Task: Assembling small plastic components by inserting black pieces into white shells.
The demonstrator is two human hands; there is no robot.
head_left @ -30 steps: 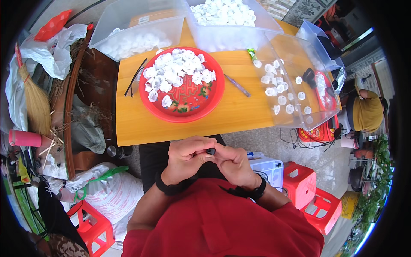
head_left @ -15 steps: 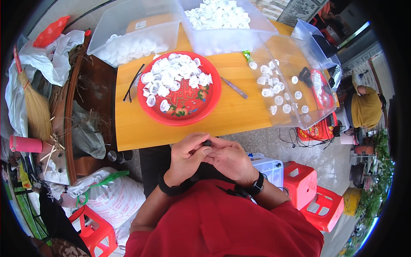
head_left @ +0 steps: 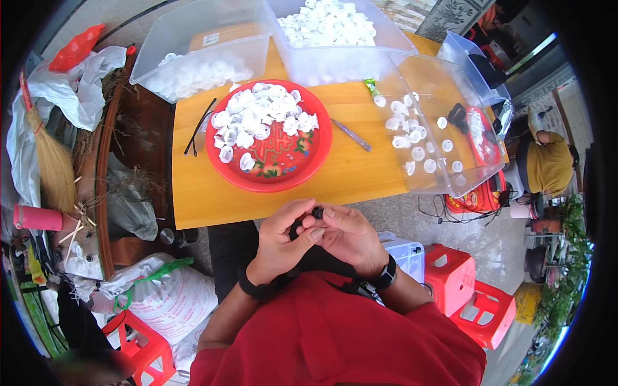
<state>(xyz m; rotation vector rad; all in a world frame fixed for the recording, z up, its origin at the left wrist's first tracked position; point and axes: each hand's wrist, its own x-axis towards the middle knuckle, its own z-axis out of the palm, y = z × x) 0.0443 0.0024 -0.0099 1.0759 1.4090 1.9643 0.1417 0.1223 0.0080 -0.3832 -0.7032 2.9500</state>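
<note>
My left hand (head_left: 281,241) and my right hand (head_left: 349,237) meet in front of my chest, just below the near edge of the wooden table (head_left: 199,193). Between their fingertips they pinch a small black part (head_left: 317,212); both hands touch it. Each wrist wears a black band. Beyond the hands, a round red tray (head_left: 309,168) on the table carries several white plastic caps (head_left: 257,119).
Clear plastic bins (head_left: 193,58) with white caps line the table's far side, and another clear bin (head_left: 438,122) sits on the right. A metal tool (head_left: 351,135) lies beside the tray. Red stools (head_left: 463,289), a white sack (head_left: 167,299) and a broom (head_left: 55,167) surround me. Another person (head_left: 547,164) sits at right.
Both hands stay together on the small black part, with the fingers shifting slightly around it. The view has tilted a little.
</note>
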